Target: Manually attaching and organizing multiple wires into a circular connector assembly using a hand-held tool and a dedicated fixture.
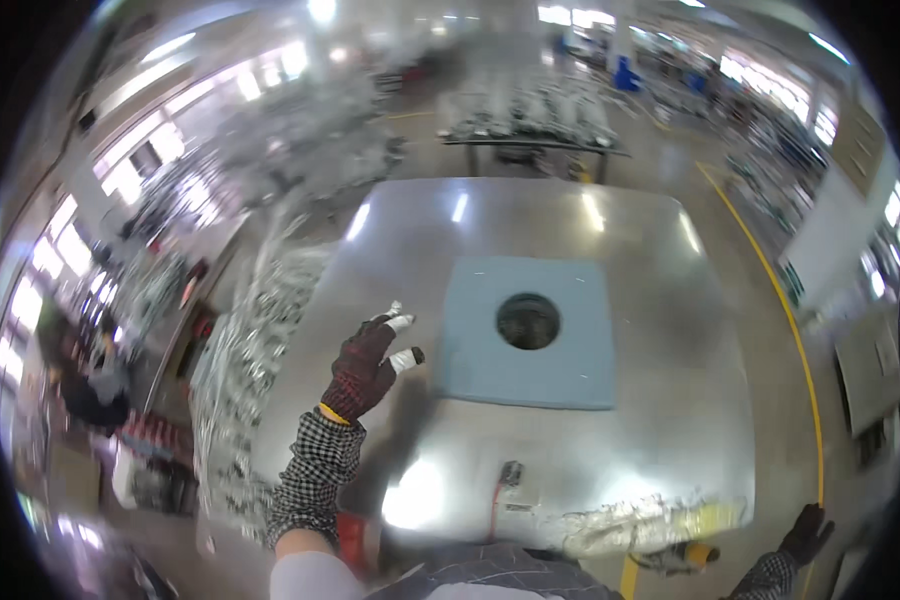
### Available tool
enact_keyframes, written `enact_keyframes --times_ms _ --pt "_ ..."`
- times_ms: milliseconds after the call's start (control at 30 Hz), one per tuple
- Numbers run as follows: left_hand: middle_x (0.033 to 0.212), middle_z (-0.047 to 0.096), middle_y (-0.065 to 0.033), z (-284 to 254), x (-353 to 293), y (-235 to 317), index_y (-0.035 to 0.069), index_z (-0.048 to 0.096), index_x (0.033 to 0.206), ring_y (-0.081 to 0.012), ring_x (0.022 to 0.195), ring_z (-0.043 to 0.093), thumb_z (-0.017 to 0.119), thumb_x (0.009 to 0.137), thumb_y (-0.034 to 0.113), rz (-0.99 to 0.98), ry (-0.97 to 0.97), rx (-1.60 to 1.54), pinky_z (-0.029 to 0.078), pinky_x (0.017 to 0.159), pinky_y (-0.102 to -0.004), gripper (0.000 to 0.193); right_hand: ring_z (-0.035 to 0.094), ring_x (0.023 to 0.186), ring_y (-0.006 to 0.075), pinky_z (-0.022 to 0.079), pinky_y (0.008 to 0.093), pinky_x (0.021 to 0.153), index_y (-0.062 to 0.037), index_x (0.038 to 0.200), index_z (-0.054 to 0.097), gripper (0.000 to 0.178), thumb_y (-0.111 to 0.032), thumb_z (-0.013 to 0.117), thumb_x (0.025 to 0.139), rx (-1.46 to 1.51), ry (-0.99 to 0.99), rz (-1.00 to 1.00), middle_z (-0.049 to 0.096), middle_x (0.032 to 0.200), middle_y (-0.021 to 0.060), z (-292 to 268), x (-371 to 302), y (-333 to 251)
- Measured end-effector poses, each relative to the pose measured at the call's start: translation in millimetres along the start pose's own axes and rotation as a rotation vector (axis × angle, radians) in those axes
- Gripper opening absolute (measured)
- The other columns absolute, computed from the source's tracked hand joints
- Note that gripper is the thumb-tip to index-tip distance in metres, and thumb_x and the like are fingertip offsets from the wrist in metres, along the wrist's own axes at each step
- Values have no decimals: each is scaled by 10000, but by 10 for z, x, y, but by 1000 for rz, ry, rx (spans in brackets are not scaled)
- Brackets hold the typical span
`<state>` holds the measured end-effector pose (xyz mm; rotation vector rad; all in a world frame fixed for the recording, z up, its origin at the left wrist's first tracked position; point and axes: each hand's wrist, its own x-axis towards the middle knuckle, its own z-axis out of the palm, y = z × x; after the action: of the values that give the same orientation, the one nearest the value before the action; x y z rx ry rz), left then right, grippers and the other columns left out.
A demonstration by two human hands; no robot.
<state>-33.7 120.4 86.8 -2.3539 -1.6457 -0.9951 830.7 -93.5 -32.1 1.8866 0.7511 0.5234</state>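
Note:
My left hand (362, 372), in a dark red checked glove with white wrapping on its fingertips, hovers over the left part of a shiny metal table (670, 300). Its fingers are spread and hold nothing. Just right of it lies a flat light-blue square panel (470, 340). A round hole (529, 321) in the panel shows dark inside. Off the table's near right corner, my right hand (806, 536) hangs in a dark glove, its fingers apart and nothing seen in them.
Crumpled clear plastic (640, 524) lies along the near right edge, beside a yellow-and-black object (700, 553). A small dark item (511, 474) with a red cord sits at the near edge. Wrapped metal parts (245, 370) crowd the left; a loaded bench (530, 140) stands beyond.

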Motion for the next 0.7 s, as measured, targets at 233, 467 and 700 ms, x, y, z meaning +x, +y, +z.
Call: enact_keyframes --times_ms 233,467,700 --pt "1276 606 -161 1189 884 1339 64 558 1337 -233 1035 619 708 881 188 181 -108 -593 502 924 -362 496 516 1189 286 368 507 1017 -56 1292 528 406 -349 407 1038 364 -723 -227 569 1273 189 2682 -2692 -573" --pt "1221 644 -172 1835 884 3011 66 514 1374 -251 1159 604 666 927 228 -14 -341 -622 462 979 -350 499 544 1057 299 403 502 901 -115 1218 533 380 -405 380 1026 1259 -1460 480 597 1112 150 3109 -5554 -1269" --pt "1363 515 -255 3030 1293 3612 8 491 1381 -395 1230 520 546 963 197 -132 -62 -413 425 1033 -423 462 573 926 313 437 496 785 -173 1145 538 366 -461 353 1014 2070 -1606 1364 625 951 112 2831 -3614 -1580"
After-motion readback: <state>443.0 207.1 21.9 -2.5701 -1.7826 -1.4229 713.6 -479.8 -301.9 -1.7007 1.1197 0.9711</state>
